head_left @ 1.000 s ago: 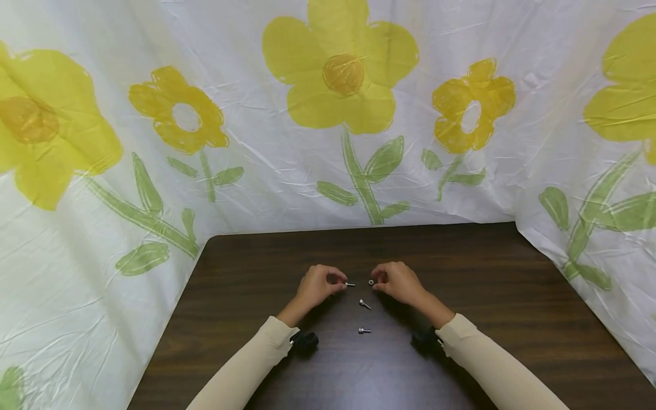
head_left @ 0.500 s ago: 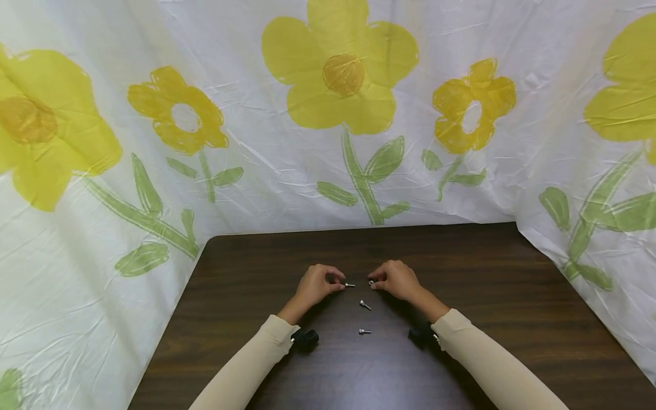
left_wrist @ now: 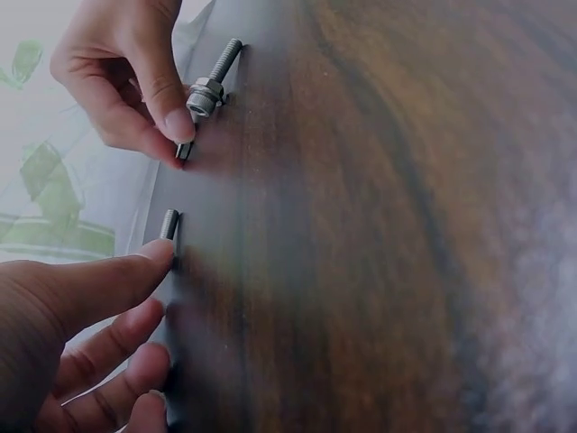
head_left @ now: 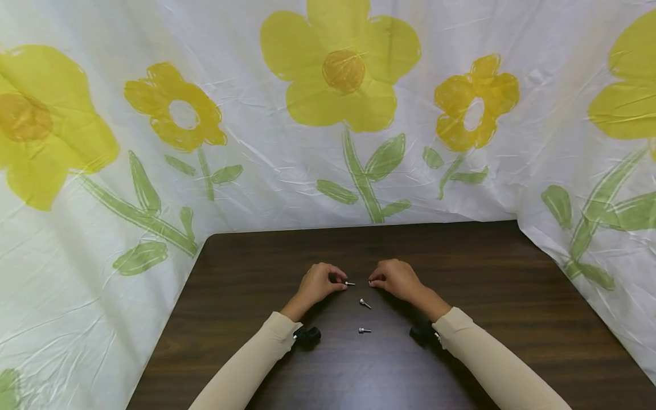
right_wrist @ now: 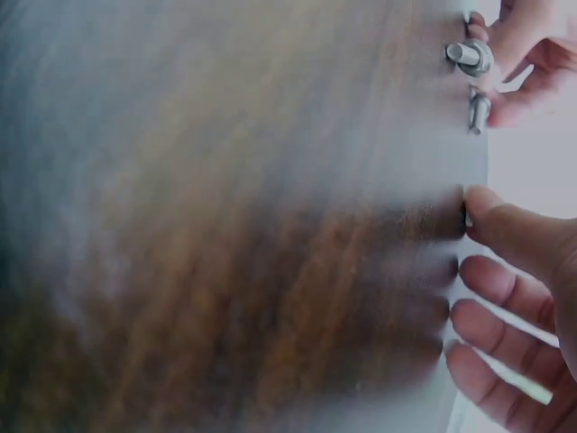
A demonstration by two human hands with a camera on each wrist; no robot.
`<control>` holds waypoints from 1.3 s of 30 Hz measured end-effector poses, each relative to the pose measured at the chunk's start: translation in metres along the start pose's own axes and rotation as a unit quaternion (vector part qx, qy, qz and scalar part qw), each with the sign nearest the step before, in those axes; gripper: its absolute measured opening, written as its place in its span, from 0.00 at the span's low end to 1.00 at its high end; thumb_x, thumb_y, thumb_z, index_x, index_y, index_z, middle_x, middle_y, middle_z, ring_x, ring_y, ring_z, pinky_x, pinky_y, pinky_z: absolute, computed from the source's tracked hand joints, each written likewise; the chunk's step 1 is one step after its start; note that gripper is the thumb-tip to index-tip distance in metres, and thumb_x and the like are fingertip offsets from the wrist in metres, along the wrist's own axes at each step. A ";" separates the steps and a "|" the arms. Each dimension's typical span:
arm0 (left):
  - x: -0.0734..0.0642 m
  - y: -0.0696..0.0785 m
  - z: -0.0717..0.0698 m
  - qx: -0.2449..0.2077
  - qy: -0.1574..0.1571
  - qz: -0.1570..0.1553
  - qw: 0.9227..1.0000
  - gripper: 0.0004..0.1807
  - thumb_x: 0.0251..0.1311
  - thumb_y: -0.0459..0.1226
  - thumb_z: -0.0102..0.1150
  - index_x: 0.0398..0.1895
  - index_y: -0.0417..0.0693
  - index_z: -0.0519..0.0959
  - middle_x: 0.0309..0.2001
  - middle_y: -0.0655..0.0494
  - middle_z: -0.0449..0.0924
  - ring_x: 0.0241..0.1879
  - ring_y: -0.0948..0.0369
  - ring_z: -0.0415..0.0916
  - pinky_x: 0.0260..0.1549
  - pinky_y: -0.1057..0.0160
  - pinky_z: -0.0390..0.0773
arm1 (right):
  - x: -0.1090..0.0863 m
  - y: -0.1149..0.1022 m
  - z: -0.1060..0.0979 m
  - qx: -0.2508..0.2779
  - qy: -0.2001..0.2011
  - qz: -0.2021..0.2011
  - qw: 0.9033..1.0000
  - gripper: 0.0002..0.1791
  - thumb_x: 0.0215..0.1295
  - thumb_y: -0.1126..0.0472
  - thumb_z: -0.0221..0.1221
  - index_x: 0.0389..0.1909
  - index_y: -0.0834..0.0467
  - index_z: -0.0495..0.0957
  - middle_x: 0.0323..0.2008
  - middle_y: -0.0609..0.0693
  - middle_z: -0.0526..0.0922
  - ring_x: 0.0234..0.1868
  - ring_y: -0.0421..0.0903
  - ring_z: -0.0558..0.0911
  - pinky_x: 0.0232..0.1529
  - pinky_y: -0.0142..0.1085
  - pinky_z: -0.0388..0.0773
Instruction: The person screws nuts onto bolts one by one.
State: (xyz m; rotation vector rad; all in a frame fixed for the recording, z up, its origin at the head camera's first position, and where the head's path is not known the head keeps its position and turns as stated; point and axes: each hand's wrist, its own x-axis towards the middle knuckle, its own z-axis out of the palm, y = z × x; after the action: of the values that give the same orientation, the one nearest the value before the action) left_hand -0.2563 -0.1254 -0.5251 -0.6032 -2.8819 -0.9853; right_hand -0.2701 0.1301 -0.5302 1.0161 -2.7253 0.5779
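Observation:
My left hand (head_left: 319, 283) pinches a small silver bolt (head_left: 351, 283) by its head end, the threaded shank pointing right; in the left wrist view the bolt's shank (left_wrist: 169, 223) shows past the thumb tip. Across a short gap, my right hand (head_left: 397, 280) pinches a small nut (head_left: 370, 283) low over the table, the nut (left_wrist: 185, 152) mostly hidden by thumb and forefinger. Between the hands and nearer me lies a bolt with a nut threaded on it (head_left: 365, 304). A second bolt (head_left: 364, 330) lies closer still, its head to the left.
The hands work over a dark wood-grain table (head_left: 246, 273). Behind and beside it hangs a white curtain (head_left: 256, 188) printed with yellow flowers. Black wrist cameras (head_left: 308, 336) sit under both sleeve cuffs.
My right fingers, first beside the nut, have closed on it and now cover most of it. The left hand keeps its bolt in place; the two loose bolts have not moved.

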 end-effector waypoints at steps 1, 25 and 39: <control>0.000 0.001 0.000 0.003 0.000 -0.001 1.000 0.09 0.51 0.40 0.79 0.36 0.55 0.90 0.29 0.64 0.85 0.28 0.68 0.76 0.23 0.66 0.73 | 0.000 0.000 -0.001 -0.008 0.000 -0.011 1.000 0.04 0.58 0.53 0.74 0.33 0.47 0.90 0.30 0.38 0.83 0.29 0.37 0.80 0.28 0.32 0.75; 0.000 0.002 0.004 0.027 0.010 0.003 1.000 0.04 0.53 0.42 0.78 0.30 0.59 0.90 0.30 0.66 0.83 0.32 0.64 0.79 0.24 0.64 0.74 | -0.002 -0.002 -0.013 0.176 0.047 -0.012 0.983 0.05 0.60 0.69 0.69 0.37 0.64 0.87 0.31 0.49 0.89 0.32 0.40 0.87 0.34 0.34 0.84; -0.008 0.005 0.002 -0.194 -0.004 0.015 0.981 0.02 0.59 0.29 0.70 0.34 0.37 0.87 0.28 0.50 0.87 0.23 0.60 0.85 0.23 0.66 0.83 | -0.011 -0.016 -0.027 0.218 0.086 0.015 0.972 0.07 0.60 0.71 0.69 0.39 0.65 0.88 0.34 0.50 0.89 0.32 0.41 0.86 0.33 0.34 0.84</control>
State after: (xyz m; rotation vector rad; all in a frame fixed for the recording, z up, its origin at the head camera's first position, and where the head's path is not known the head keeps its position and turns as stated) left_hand -0.2469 -0.1237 -0.5250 -0.6660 -2.6891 -1.5577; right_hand -0.2511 0.1371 -0.5040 0.9548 -2.5167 1.2493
